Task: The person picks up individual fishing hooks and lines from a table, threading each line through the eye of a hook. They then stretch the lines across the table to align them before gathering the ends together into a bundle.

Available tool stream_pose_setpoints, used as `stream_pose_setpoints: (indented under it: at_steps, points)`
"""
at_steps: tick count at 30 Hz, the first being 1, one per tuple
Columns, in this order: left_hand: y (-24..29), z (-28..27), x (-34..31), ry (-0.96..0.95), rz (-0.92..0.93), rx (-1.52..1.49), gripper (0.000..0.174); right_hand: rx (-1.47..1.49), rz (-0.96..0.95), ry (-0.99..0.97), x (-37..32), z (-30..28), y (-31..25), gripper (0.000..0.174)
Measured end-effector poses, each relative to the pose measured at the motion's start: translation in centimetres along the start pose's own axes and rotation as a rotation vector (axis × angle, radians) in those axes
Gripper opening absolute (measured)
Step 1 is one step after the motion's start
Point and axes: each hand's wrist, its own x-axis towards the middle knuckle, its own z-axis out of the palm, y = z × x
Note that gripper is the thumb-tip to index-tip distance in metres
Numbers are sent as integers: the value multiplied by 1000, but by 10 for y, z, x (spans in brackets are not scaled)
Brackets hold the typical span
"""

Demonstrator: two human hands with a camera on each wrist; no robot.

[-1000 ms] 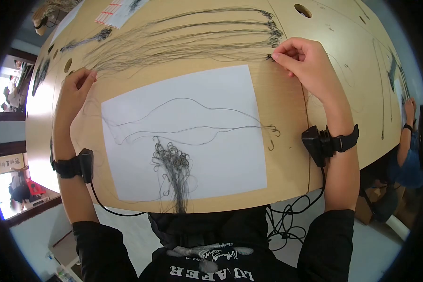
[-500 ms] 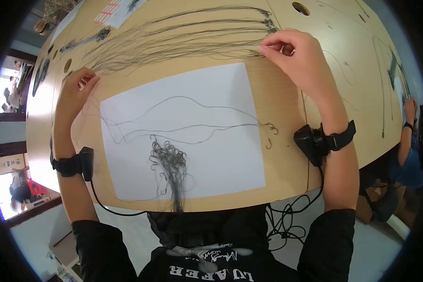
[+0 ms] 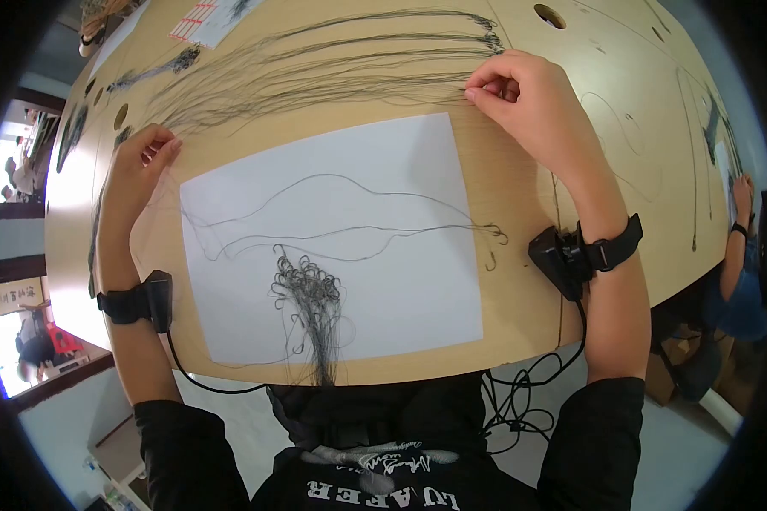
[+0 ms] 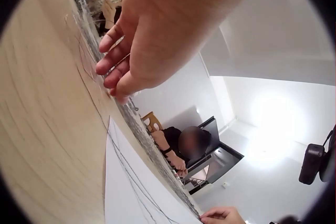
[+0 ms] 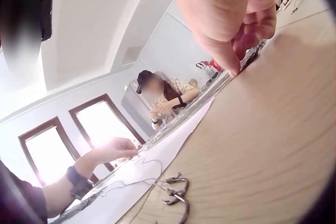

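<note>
Long strands of dark fishing line (image 3: 349, 55) lie in several bunches across the far part of the table, with fish hooks (image 3: 491, 41) clustered at their right ends. At the nearest bunch's right end, my right hand (image 3: 533, 106) pinches a hooked line, its hook mostly hidden by the fingertips. Over at the left ends, my left hand (image 3: 141, 170) pinches thin line between thumb and fingers. Between the forearms a white sheet of paper (image 3: 409, 298) carries a few loose lines with hooks (image 5: 178, 195) past its right edge. A tangled bundle of hooks (image 3: 308, 285) rests on the sheet.
A dark bundle (image 3: 158, 70) and a red-striped sheet (image 3: 198, 21) lie at the far left. The wooden table (image 3: 520, 315) has round holes (image 3: 550, 16). Cables (image 3: 520, 400) hang from the wrist cameras. Another person's arm (image 3: 743, 200) is at the right edge.
My right hand has moved left and slightly away from me, bringing the pinched hook end closer to the other bunches. The left hand has stayed nearly in place.
</note>
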Motion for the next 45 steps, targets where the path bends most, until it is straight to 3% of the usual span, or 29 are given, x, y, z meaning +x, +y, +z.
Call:
stream_pose_setpoints:
  at_steps: [3, 21, 45]
  points:
    - [-1, -1, -1, -13, -5, 5, 13, 15, 88, -40, -1, -1, -7, 13]
    - [-7, 2, -6, 10, -54, -32, 15, -77, 149, -116, 1, -1, -7, 17]
    - [-8, 8, -8, 139, -45, -61, 18, 5, -8, -125, -6, -17, 6, 17]
